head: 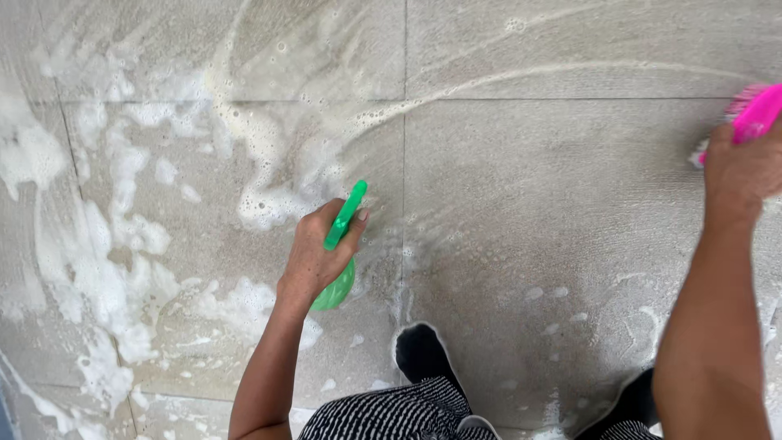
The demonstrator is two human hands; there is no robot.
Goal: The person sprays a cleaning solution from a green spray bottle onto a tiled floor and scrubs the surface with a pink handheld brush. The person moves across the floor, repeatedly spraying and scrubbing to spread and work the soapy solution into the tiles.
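My left hand (314,257) grips a green plastic brush (342,244) by its handle, with the green head low against the wet tiled floor (529,179). Soap foam (90,261) lies in white patches to its left. My right hand (745,167) is stretched out to the far right edge and holds a pink scrubbing brush (756,114) with white bristles pressed to the floor. Most of the pink brush is cut off by the frame.
Grey stone tiles with thin grout lines cover the whole view, wet and streaked with suds. My dark feet (419,350) stand at the bottom, below a black-and-white striped garment (391,415).
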